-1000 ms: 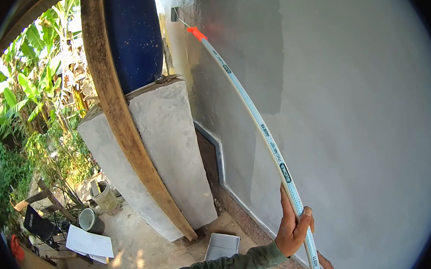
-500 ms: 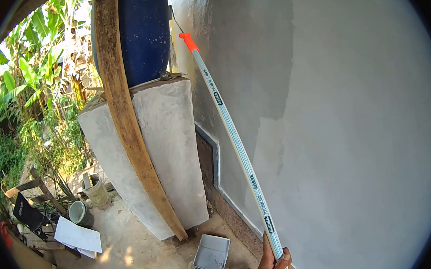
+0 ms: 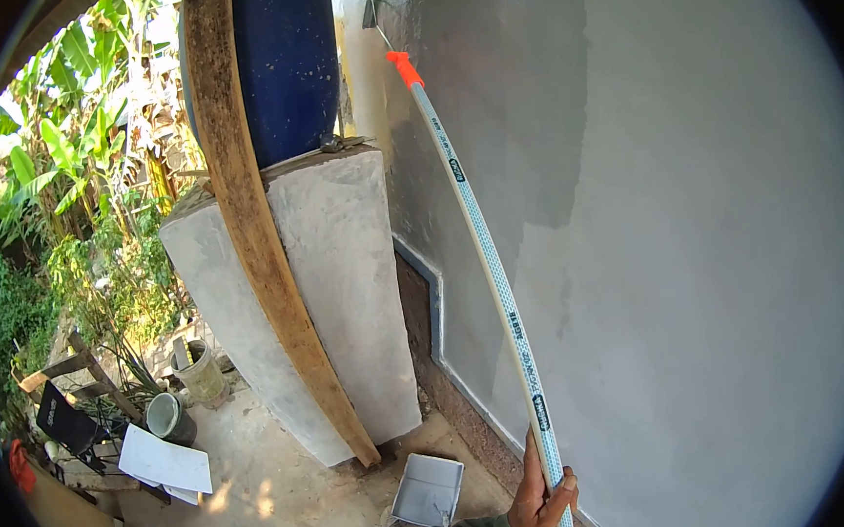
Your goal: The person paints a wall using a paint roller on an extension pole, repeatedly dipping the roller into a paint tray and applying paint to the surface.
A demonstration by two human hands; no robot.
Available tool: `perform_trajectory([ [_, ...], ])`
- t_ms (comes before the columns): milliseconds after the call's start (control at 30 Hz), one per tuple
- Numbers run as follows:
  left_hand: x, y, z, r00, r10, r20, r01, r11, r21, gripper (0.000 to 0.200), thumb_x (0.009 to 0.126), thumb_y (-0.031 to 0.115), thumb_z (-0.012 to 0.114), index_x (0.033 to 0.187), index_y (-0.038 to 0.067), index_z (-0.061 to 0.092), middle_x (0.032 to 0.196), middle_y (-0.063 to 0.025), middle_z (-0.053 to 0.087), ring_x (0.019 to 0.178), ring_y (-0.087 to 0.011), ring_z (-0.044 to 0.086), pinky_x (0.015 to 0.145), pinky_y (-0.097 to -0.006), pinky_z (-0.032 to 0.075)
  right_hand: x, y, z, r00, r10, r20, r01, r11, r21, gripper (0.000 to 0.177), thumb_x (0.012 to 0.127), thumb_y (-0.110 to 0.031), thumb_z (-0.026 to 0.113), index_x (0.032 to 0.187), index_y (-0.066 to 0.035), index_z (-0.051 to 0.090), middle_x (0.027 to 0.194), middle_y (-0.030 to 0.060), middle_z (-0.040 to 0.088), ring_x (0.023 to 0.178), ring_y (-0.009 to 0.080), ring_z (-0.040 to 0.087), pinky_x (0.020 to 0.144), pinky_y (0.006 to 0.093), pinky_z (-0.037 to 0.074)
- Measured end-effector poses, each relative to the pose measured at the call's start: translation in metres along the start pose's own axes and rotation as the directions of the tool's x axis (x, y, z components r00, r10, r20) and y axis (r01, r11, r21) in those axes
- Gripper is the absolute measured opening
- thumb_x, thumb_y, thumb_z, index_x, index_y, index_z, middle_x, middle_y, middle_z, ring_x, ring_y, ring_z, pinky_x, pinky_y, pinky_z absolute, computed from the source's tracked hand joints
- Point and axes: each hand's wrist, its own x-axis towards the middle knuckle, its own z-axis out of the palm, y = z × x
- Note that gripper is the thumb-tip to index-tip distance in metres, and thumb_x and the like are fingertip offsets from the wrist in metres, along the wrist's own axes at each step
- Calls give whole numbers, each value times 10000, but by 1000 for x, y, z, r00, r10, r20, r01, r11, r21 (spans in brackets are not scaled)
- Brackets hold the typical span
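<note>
My left hand (image 3: 541,502), in a dark green sleeve, is closed around a long pole (image 3: 484,240) with a blue and white pattern, near the bottom edge. The pole rises up and to the left to an orange handle (image 3: 405,69). From that handle a thin metal rod runs to a dark roller head (image 3: 370,13) at the grey wall (image 3: 685,245), near its top left part. Darker grey patches with uneven edges show on the wall. My right hand is not in view.
A wooden plank (image 3: 270,264) leans across a plastered block (image 3: 346,298), with a blue barrel (image 3: 286,67) on top. A paint tray (image 3: 428,490) lies on the floor. Buckets (image 3: 170,419), white sheets (image 3: 165,460) and a black chair (image 3: 66,418) stand left, plants behind.
The orange handle and roller head have shifted right in view and slightly up for the handle; more of the roller shows. My left hand still grips the pole. The whole view has shifted a little.
</note>
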Motion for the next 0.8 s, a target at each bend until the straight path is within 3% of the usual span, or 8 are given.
perform_trajectory([
  [100, 19, 14, -3, 995, -86, 59, 98, 965, -245, 807, 956, 74, 417, 1480, 66, -196, 1041, -156, 454, 590, -91, 473, 509, -275, 460, 10, 2, 9, 996, -76, -45, 74, 996, -46, 595, 968, -349, 508, 1408, 33, 387, 592, 7, 476, 473, 89, 429, 450, 268, 367],
  [267, 40, 8, -30, 981, -132, 142, 165, 952, -259, 798, 944, 44, 412, 1484, 57, -174, 1157, -160, 433, 583, -89, 479, 498, -263, 468, 36, -29, 23, 1000, -6, -22, 6, 999, 37, 579, 965, -337, 499, 1412, 15, 389, 655, 68, 547, 492, 125, 481, 468, 296, 402],
  [333, 57, 5, -42, 986, -119, 119, 146, 957, -250, 787, 939, 33, 399, 1486, 58, -167, 1326, -183, 342, 571, -85, 472, 479, -257, 464, 57, -40, 34, 985, -152, -83, 154, 988, 19, 564, 962, -317, 491, 1414, 3, 388, 764, 137, 619, 531, 179, 536, 505, 327, 440],
  [400, 77, 6, -59, 993, -71, 91, 89, 974, -207, 782, 933, 22, 381, 1488, 70, -168, 1413, -199, 252, 569, -83, 469, 468, -249, 459, 76, -43, 41, 999, -33, 13, 32, 998, 63, 561, 956, -298, 494, 1417, 1, 383, 867, 188, 649, 579, 226, 576, 543, 348, 465],
  [500, 111, 5, -85, 995, -50, 87, 64, 983, -174, 782, 936, 26, 390, 1491, 73, -158, 1477, -194, 166, 568, -81, 464, 466, -246, 464, 122, -39, 66, 882, -442, -164, 420, 895, -152, 563, 965, -308, 493, 1424, -4, 376, 730, 132, 619, 516, 177, 549, 497, 323, 445],
  [667, 177, 6, -131, 994, 24, 109, -13, 995, -96, 794, 932, 45, 409, 1495, 78, -150, 1486, -171, 150, 545, -83, 468, 444, -247, 462, 177, -73, 84, 982, -191, -5, 191, 982, 10, 543, 987, -288, 478, 1445, -21, 360, 570, 45, 494, 452, 113, 469, 444, 274, 379],
  [700, 189, 2, -140, 996, 23, 88, -15, 996, -88, 789, 935, 59, 411, 1498, 78, -142, 1331, -165, 353, 524, -81, 461, 430, -245, 454, 192, -83, 90, 975, -221, -9, 221, 974, 55, 539, 988, -278, 483, 1448, -27, 357, 571, 43, 485, 451, 110, 448, 443, 276, 369],
  [800, 226, -1, -170, 993, 27, 113, -21, 998, -51, 784, 937, 71, 414, 1500, 75, -133, 1043, -124, 508, 493, -80, 443, 426, -244, 454, 231, -94, 110, 942, -329, -61, 334, 936, 110, 519, 988, -235, 494, 1450, -41, 361, 579, 38, 472, 458, 113, 408, 444, 291, 359],
])
